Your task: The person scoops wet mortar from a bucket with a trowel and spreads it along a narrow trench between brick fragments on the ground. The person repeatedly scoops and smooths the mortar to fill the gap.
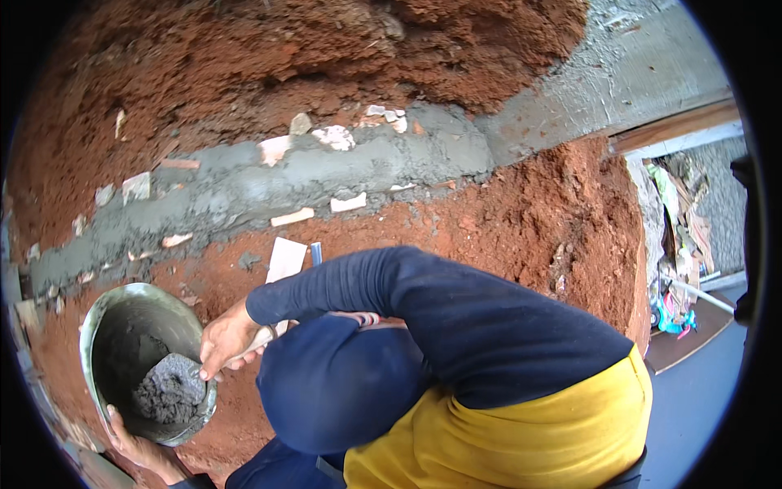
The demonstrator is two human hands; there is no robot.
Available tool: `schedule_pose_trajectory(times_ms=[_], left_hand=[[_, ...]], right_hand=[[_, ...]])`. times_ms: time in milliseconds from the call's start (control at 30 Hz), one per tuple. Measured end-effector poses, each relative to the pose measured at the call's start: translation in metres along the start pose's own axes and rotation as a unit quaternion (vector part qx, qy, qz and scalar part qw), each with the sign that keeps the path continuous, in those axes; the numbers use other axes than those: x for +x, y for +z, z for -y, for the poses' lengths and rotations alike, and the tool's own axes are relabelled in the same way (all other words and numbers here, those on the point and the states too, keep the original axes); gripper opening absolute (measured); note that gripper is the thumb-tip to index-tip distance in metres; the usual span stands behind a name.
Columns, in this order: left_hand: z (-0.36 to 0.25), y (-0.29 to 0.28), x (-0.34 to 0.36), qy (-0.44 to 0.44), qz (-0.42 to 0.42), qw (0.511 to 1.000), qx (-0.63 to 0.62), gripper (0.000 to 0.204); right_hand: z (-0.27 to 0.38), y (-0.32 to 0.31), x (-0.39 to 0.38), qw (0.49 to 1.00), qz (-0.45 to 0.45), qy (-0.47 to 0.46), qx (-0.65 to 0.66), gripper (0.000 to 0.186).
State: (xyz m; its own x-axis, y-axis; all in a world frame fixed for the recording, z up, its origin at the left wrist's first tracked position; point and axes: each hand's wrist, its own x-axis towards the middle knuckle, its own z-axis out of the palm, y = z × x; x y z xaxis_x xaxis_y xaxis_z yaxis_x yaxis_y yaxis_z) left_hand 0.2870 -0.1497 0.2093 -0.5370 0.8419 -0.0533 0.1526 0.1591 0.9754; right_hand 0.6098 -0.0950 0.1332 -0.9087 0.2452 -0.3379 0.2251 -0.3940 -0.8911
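A round bucket smeared with grey stands tilted at the lower left, with wet mortar inside. My left hand grips its near rim, thumb over the edge. Over the opposite side, my right hand is closed round the pale handle of a trowel. Its blade reaches into the bucket and carries a heap of grey mortar. My right arm, in a navy sleeve, crosses from the lower right and hides part of the ground.
Beyond the bucket runs a low band of wet grey mortar edged with brick pieces, joining a concrete beam. Red soil rises steeply behind it. A pale flat piece lies beside my sleeve. Scrap and debris lie at the right.
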Motion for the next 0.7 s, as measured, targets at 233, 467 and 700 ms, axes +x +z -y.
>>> schedule_pose_trajectory(times_ms=[233, 467, 700], left_hand=[[-0.013, 0.034, -0.019, -0.037, 0.022, 0.999, 0.016, 0.064], [-0.015, 0.024, -0.022, 0.007, 0.039, 0.999, 0.01, 0.065], [-0.002, 0.014, -0.02, -0.008, 0.033, 0.999, 0.002, 0.06]], right_hand=[[-0.046, -0.017, -0.113, 0.974, -0.178, -0.072, 0.12, 0.038], [-0.112, 0.022, -0.304, 0.783, -0.562, -0.065, 0.26, 0.023], [-0.224, 0.016, -0.427, 0.42, -0.75, 0.492, -0.136, 0.058]])
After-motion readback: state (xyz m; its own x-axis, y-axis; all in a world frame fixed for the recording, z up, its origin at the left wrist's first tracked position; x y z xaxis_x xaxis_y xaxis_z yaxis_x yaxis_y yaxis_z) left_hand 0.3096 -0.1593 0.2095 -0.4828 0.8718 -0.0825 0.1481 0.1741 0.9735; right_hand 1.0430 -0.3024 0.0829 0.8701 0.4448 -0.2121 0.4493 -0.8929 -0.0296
